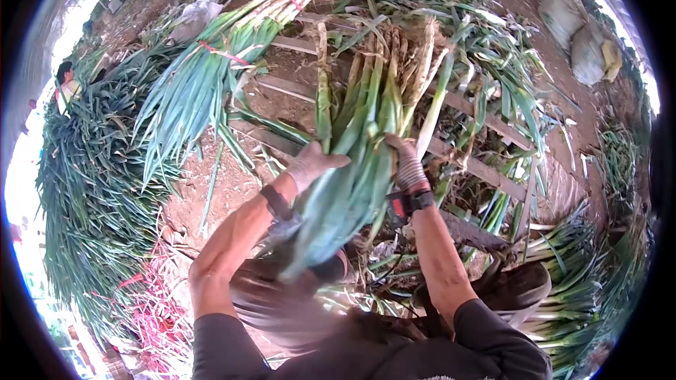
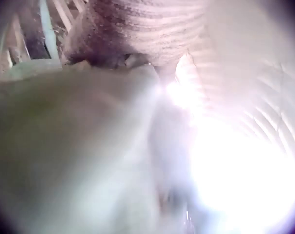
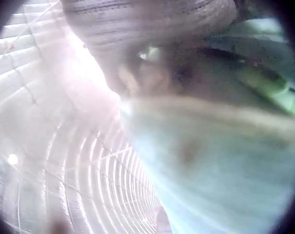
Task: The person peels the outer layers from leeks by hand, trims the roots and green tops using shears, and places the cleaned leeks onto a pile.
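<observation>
Both gloved hands hold a loose bunch of green onions [image 1: 366, 134], roots pointing away and blurred leaves hanging toward the body. The left hand [image 1: 314, 164] grips its left side, thumb across the leaves. On the right side the right hand [image 1: 408, 163] has its fingers curled round the stalks. In the left wrist view, blurred leaves [image 2: 74, 146] lie below the ribbed glove [image 2: 142, 29]. The right wrist view has pale green leaves [image 3: 225, 161] under the glove [image 3: 152, 24]. Most fingertips are hidden.
A bunch tied with red bands [image 1: 232, 56] lies at upper left on wooden slats [image 1: 285, 88]. A large leafy pile [image 1: 98, 162] stands at far left, above red ties [image 1: 158, 309]. More onions [image 1: 577, 288] lie at lower right; sacks [image 1: 588, 53] sit at upper right.
</observation>
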Available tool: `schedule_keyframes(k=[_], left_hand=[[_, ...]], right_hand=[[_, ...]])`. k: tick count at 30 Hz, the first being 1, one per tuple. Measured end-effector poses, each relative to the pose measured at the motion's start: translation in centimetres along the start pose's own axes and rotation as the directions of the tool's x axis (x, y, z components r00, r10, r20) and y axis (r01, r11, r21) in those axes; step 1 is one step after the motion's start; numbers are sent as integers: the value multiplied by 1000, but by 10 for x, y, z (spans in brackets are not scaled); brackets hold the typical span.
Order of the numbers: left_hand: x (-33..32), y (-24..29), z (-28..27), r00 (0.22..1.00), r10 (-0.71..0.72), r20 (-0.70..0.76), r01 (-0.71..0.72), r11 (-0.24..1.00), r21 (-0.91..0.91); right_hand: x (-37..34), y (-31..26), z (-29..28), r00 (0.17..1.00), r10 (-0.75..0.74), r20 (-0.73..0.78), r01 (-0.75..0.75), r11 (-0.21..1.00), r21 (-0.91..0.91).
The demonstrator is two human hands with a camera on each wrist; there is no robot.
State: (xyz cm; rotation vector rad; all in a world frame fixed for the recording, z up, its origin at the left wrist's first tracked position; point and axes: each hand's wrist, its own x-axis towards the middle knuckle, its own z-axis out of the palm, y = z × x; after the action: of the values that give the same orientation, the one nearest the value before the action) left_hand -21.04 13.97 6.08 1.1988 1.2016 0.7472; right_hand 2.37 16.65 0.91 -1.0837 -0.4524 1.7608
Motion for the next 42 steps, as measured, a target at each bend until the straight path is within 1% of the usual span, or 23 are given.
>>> schedule_keyframes(k=[6,8,9,12,16,18,20,21,23,25,26,27,28,29,30,31,32,33,35,36,37,38,42], left_hand=[[-33,-3,126,992,-20,128,-19,954,298],[-36,-52,152,979,132,158,-188,884,429],[-36,-67,159,914,375,153,-399,770,498],[-54,30,145,940,-307,147,179,813,554],[-40,35,93,929,-245,277,64,843,534],[-33,83,57,836,-489,251,-76,349,934],[-36,92,-1,922,-205,327,-243,350,905],[-50,123,-24,946,-186,264,-173,399,901],[-85,164,-57,997,-69,-27,32,79,996],[-137,203,-50,982,-129,-138,140,5,990],[-154,196,-37,956,-230,-183,214,116,970],[-165,183,-28,871,-491,-35,226,336,914],[-176,147,-9,829,-557,47,224,408,885],[-196,119,12,884,-308,351,-23,722,691],[-216,93,34,800,-11,600,-255,899,357],[-231,80,75,878,-157,452,72,977,200],[-235,67,107,882,-338,329,365,931,-24],[-216,51,127,958,-50,283,14,992,125],[-163,18,147,961,250,115,-275,888,368],[-131,10,153,963,264,-53,-214,870,444],[-99,11,158,935,310,-171,-153,790,593],[-69,13,163,883,374,-283,-65,695,716],[15,-4,183,919,16,-393,290,646,706]], right_hand=[[-96,-55,-103,987,-141,-81,127,979,-159],[-123,-58,-142,978,-138,-159,81,944,-321],[-135,-56,-161,983,-98,-153,66,977,-201],[-158,-66,-184,965,-89,-248,74,995,-69],[-168,-92,-188,971,-152,-183,113,972,-204],[-169,-94,-181,966,-168,-196,138,978,-156],[-161,-89,-182,961,-184,-208,114,943,-311],[-157,-84,-174,956,-236,-177,177,938,-297],[-150,-81,-166,924,-348,-158,265,882,-391],[-159,-89,-139,928,-346,-140,286,900,-328],[-167,-96,-128,930,-343,-135,293,909,-296],[-172,-102,-127,968,-223,-115,176,930,-323],[-149,-90,-141,968,-238,-83,198,921,-335],[-126,-76,-152,923,-341,-180,193,812,-551],[-106,-64,-162,856,-458,-240,148,662,-735],[-87,-52,-176,838,-461,-293,43,592,-805],[-73,-44,-193,813,-470,-342,-65,511,-857],[-89,-62,-180,901,-282,-328,-124,559,-820],[-92,-55,-183,853,-441,-280,-30,494,-869],[-97,-54,-188,815,-519,-256,9,454,-891],[-108,-54,-189,857,-462,-228,100,583,-806],[-117,-61,-193,950,-232,-208,24,721,-692],[-120,-44,-209,959,-205,-195,83,862,-500]])
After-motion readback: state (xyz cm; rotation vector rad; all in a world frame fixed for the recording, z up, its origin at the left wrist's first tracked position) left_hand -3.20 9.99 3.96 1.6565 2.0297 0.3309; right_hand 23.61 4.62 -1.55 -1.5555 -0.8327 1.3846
